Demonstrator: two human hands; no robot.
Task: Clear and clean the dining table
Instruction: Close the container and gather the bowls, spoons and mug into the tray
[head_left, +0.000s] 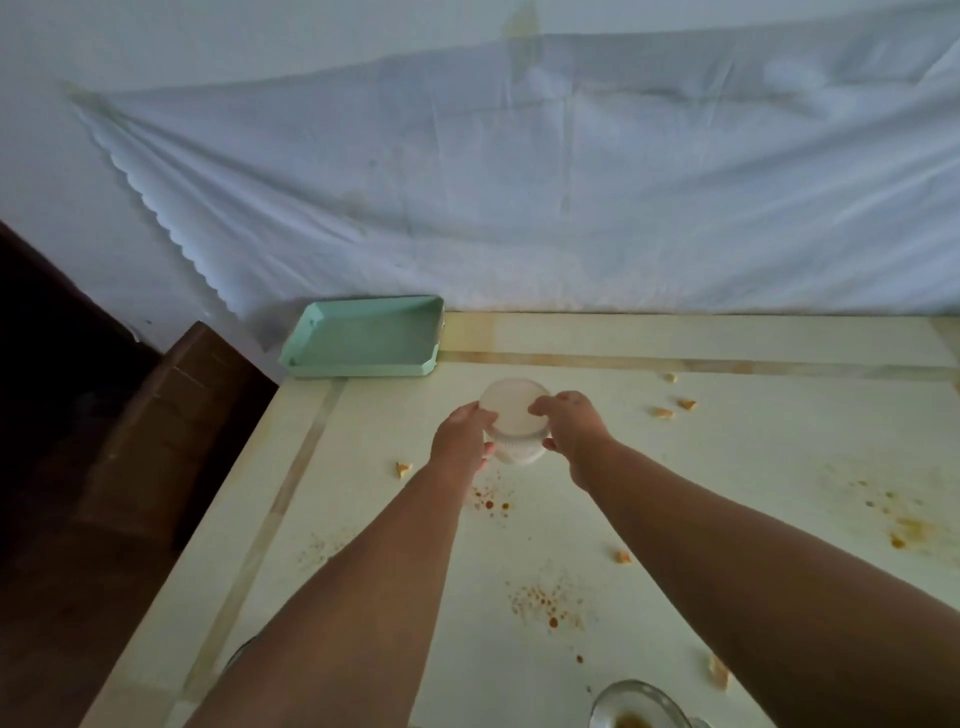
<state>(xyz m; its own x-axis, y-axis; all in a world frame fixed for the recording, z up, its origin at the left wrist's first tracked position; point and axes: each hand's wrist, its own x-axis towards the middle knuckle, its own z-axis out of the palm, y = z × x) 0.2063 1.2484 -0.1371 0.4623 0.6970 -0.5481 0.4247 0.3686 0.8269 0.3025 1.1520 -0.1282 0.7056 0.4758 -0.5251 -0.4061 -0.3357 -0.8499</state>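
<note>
Jar: a small clear ribbed jar (511, 447) with a pale round lid (511, 408), held just above the table (675, 519), left of centre towards the far side, just short of the tray.
Left hand: the left hand (460, 436) curls its fingers round the jar's left side, probably to steady it.
Right hand: the right hand (571, 423) grips the right side, fingertips on the lid's edge, perhaps pressing it shut or lifting the jar.
Tray: an empty green tray (363, 338) lies at the far left corner, likely where cleared things go.
Mess: crumbs (662, 412) and orange spatter (545, 605) dot the table, not yet wiped.
Bowl: a glass bowl (639, 709) sits at the near edge, awaiting clearing.
</note>
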